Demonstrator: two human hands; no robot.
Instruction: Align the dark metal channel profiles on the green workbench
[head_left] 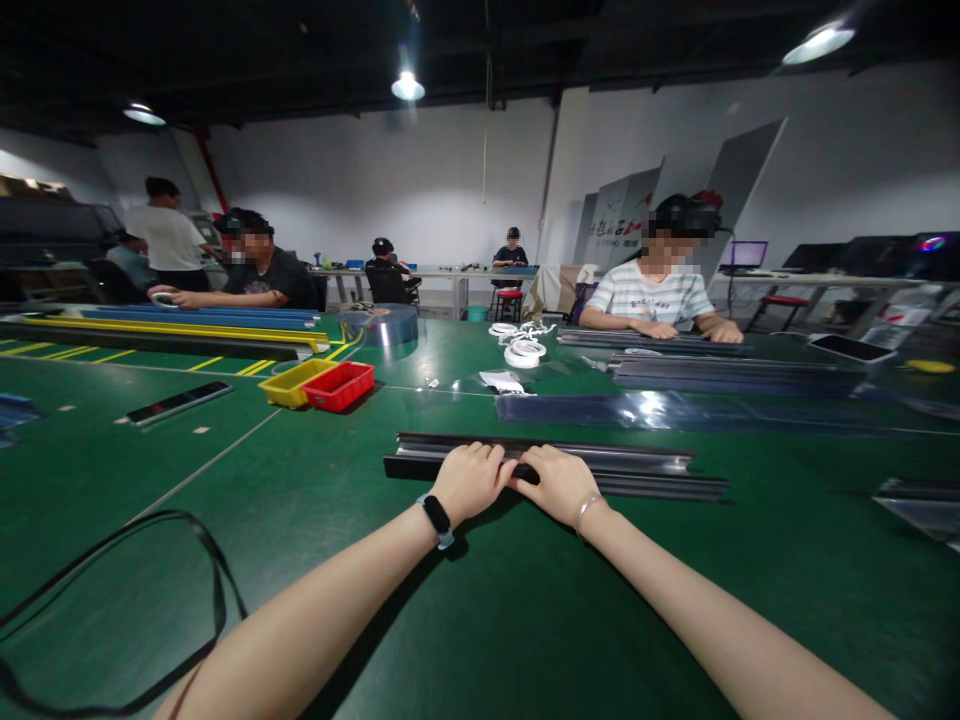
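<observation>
A long black channel-shaped profile (645,485) lies crosswise on the green tabletop (480,620) in front of me. My left hand (470,482), with a dark-faced band on its wrist, is closed over the middle of the profile. Right beside it my right hand (556,480), with a bracelet on the wrist, also grips the profile. The two thumbs nearly meet at the near wall. The fingertips curl over into the channel and are partly hidden. A shiny inner surface shows in the channel to the right of my hands.
Beyond the profile lie a clear plastic strip (600,410), white coils (523,352), a red tray (340,387) and a yellow tray (292,384). A phone (180,402) rests at left, a black cable (217,590) near my left arm. Co-workers sit across the table beside more profiles (652,343).
</observation>
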